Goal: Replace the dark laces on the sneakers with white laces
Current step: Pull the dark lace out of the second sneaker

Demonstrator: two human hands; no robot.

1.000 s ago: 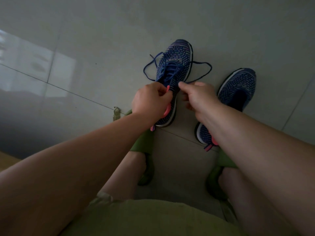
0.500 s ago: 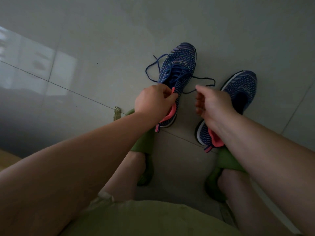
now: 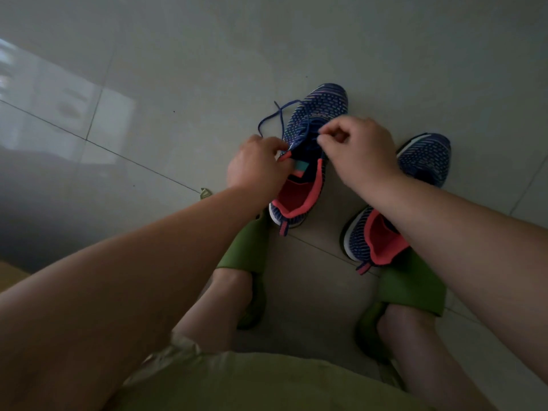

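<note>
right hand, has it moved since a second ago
Yes. The right hand has moved forward over the laced sneaker, toward its toe; earlier it sat at that sneaker's tongue edge, nearer the other sneaker.

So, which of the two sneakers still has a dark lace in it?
The left sneaker, between both hands: its dark lace trails onto the floor. The right sneaker shows none.

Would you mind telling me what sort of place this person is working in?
Probably indoors at home: a glossy tiled floor reflecting window light, the person in green slippers, and two blue knit sneakers on the floor.
</note>
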